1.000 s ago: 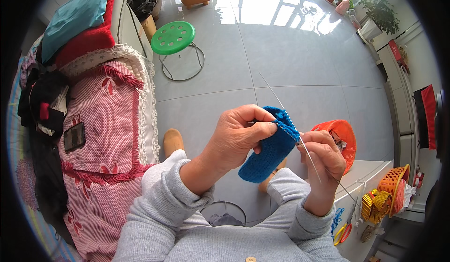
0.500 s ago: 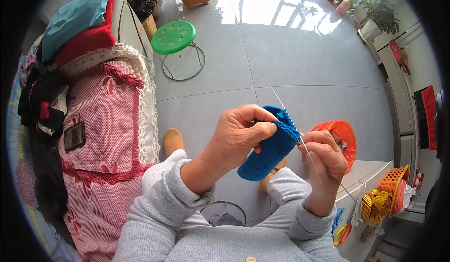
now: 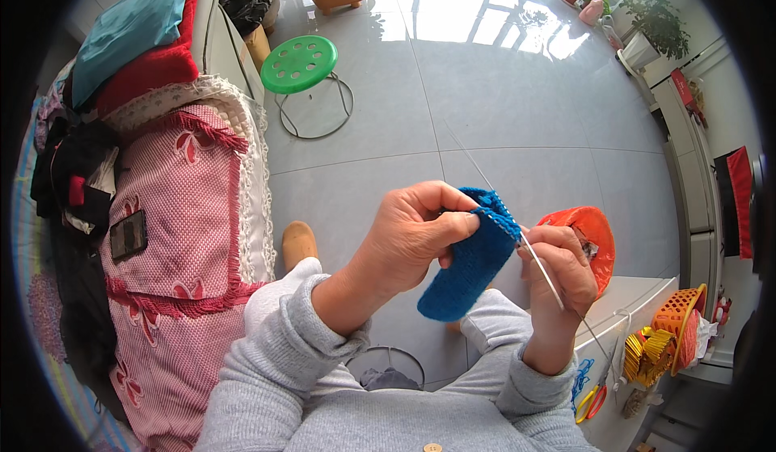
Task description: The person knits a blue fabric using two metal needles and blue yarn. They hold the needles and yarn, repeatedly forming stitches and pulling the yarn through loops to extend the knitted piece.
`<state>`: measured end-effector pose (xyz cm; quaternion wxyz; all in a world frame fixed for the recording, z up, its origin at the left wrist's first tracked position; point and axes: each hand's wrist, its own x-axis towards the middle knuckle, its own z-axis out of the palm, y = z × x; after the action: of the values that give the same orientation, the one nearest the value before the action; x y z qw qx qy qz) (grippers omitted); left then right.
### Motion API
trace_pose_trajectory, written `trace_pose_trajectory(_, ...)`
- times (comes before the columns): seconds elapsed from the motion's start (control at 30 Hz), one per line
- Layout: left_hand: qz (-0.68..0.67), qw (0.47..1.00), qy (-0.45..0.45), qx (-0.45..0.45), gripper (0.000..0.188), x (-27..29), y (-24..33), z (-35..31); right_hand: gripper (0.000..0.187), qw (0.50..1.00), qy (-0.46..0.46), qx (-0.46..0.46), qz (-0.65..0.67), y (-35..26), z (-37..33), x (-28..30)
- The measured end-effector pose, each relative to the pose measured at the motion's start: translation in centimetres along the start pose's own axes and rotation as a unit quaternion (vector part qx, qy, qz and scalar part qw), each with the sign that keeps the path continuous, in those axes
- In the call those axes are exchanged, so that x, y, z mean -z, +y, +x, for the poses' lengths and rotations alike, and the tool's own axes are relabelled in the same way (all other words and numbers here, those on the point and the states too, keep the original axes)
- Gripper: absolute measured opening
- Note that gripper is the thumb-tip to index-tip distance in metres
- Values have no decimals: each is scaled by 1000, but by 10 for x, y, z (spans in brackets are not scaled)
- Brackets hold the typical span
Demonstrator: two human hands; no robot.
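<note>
A blue knitted piece hangs in front of me, its stitches strung along thin metal knitting needles at the top edge. My left hand pinches that edge between thumb and forefinger. One needle slants up and left beyond the piece. At its right corner, my right hand is closed around another knitting needle, whose shaft crosses in front of the fingers. A further thin needle sticks out below the right wrist. The right fingertips touch the corner of the knitting, where the needle tips are partly hidden.
To the left, a couch with a pink cover bears a phone. A green stool stands ahead. An orange-red bag is behind my right hand. Scissors and an orange basket lie on the white surface at right.
The blue knitting has swung slightly right and its lower end hangs lower. The needle at my right hand has shifted and tilted a little. My left hand has hardly moved.
</note>
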<state>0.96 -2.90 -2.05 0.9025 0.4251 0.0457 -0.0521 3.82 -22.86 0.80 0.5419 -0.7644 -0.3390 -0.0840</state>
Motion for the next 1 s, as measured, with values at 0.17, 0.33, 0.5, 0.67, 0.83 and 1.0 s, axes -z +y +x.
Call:
trace_pose_trajectory(0.17, -52, 998, -13, 14, 10, 0, 0, 1, 7, 1000, 9, 23, 4, 4, 0, 0)
trace_pose_trajectory(0.33, -76, 997, -8, 22, 11, -1, 0, 0, 7, 998, -7, -23, 56, 2, 0, 3)
trace_pose_trajectory(0.5, -75, 997, -26, 23, 10, 1, 1, 0, 7, 996, -16, -42, 81, 0, 1, 6)
trace_pose_trajectory(0.67, 5, 1000, 10, 4, 11, -2, 1, 0, 8, 996, -32, -39, 68, -1, 3, 9)
trace_pose_trajectory(0.83, 96, 994, 40, -25, 13, -5, 0, 0, 7, 1000, -15, 16, -22, 2, 2, 0)
trace_pose_trajectory(1.0, 84, 994, 54, -39, 12, -8, -2, 0, 10, 998, -11, 59, -31, 4, -1, -6)
